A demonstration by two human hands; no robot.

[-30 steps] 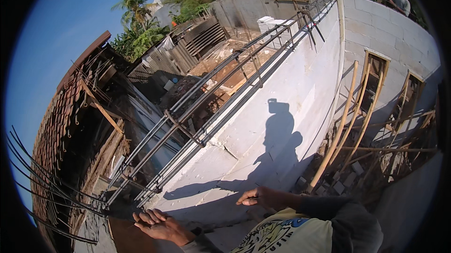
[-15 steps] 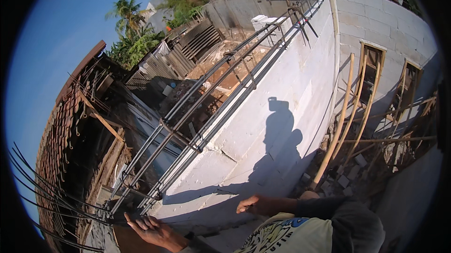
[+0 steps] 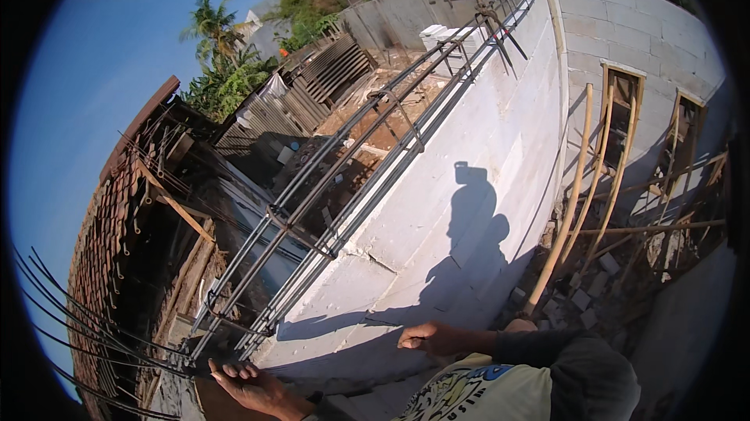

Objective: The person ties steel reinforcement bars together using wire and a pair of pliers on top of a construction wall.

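Looking down, the rebar cage [image 3: 344,187] is seen running lengthwise up and away along the wall top [image 3: 437,210]. Its near end sits just beside the left hand [image 3: 254,388], fingers curled loosely, nothing held. The right hand [image 3: 433,337] is farther off, resting half-closed and empty on the wall.

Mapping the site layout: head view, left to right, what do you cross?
Loose rebar ends → tiled roof edge → rebar cage atop the wall → white block wall with a person's shadow → bamboo props → window openings.

White block wall [image 3: 469,210]; dark grey steel rebar cage [image 3: 344,187]; pale yellow bamboo poles [image 3: 582,187]; blue sky [image 3: 101,69].
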